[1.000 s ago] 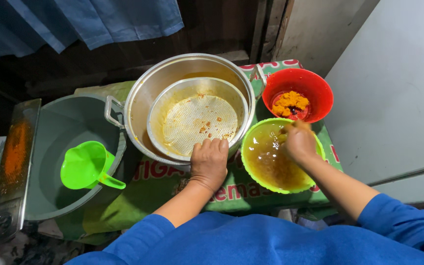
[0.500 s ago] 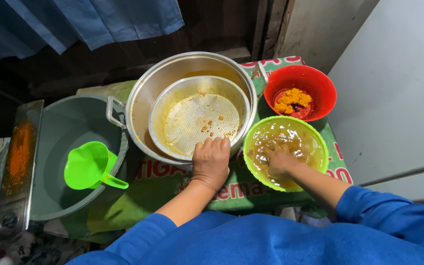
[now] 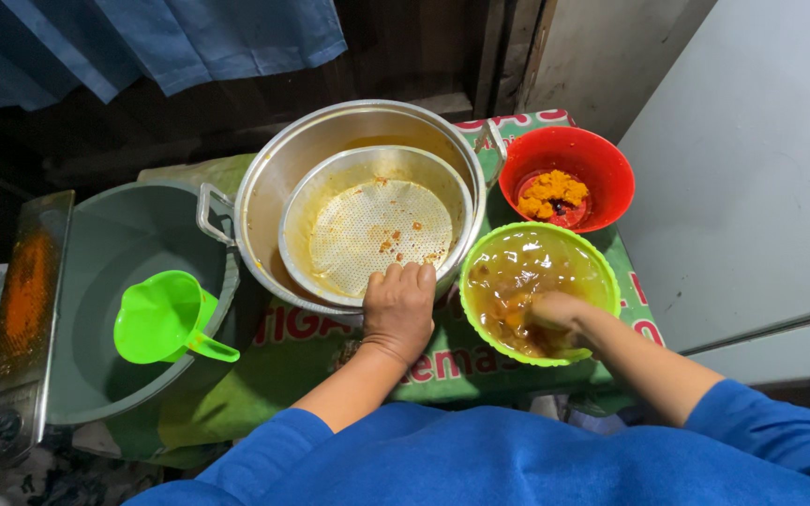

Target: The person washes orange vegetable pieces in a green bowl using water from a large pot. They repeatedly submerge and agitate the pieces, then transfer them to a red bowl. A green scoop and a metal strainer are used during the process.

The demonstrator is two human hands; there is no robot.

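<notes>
gripping metal strainer rim, left hand, right hand sunk in green bowl

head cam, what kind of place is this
Probably a home kitchen or food-prep corner: a metal strainer set in a big steel pot, a green bowl of yellowish liquid, and a grey tub with a green scoop.

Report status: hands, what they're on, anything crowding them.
Left hand gripping strainer rim inside steel pot. Right hand dipped in green bowl of brownish liquid. Red bowl close behind.
</notes>
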